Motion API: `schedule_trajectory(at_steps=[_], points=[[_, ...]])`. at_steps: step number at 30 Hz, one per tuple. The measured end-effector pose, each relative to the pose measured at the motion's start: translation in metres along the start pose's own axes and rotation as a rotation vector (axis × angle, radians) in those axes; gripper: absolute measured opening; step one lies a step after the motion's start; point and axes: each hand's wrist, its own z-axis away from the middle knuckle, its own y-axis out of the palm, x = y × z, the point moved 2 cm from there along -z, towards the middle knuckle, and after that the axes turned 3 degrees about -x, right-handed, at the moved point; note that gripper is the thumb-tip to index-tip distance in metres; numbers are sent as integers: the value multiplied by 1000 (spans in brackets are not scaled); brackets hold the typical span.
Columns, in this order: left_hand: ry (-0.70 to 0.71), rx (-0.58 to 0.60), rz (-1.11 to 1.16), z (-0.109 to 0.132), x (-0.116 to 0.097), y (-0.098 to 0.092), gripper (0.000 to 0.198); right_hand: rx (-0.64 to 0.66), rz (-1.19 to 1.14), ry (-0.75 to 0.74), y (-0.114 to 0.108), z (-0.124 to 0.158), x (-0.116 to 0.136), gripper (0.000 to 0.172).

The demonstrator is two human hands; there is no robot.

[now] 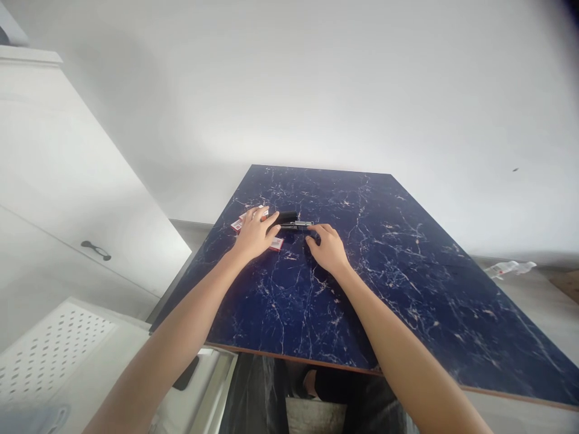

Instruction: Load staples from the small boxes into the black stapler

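Note:
My left hand lies over several red-and-white cards or packets, its fingers spread and the thumb apart. Just past its fingertips rests a black cylinder-like object. Alongside that is a slim black-and-silver item, perhaps a pen or markers; its exact kind is too small to tell. At the right end of this item, my right hand touches or nearly touches it with the index finger, the thumb held apart below. All of these things lie on a dark blue marbled table.
A white cabinet with a dark handle stands at the left. Below it is a white perforated panel. Beyond the table rises a pale wall. Clear plastic bottles lie on the floor to the right.

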Motion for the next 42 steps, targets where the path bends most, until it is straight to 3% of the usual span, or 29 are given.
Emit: schedule_trajectory(at_steps=[5, 8, 12, 16, 19, 22, 26, 32, 36, 38, 42], points=[[7, -9, 95, 0, -1, 1, 43, 17, -11, 3, 0, 0, 0, 30], [-26, -110, 273, -2, -7, -4, 35, 10, -19, -2, 0, 1, -1, 29], [-300, -251, 784, -6, -15, -11, 26, 3, -26, -10, -2, 0, -1, 28], [-625, -149, 1310, -4, -23, -11, 34, -1, -37, -16, -3, 0, 0, 27], [-661, -20, 1448, -3, -29, -13, 39, 1, -51, -16, -3, 1, 1, 27], [-621, 74, 1365, -3, -32, -16, 48, -2, -55, -32, -4, 2, 5, 27], [-554, 111, 1191, -4, -30, -17, 57, 1, -48, -45, -4, 2, 8, 27], [-680, -46, 1222, -4, -14, -4, 38, 19, -44, -34, -4, 2, 7, 28], [-715, -129, 1149, -5, -3, 0, 36, 22, -37, -31, -5, 3, 7, 28], [-637, -155, 988, -5, 1, -4, 37, 18, -37, -34, -5, 3, 7, 28], [-339, -165, 463, -4, 6, -12, 34, -18, -4, -14, -5, 0, 5, 35]])
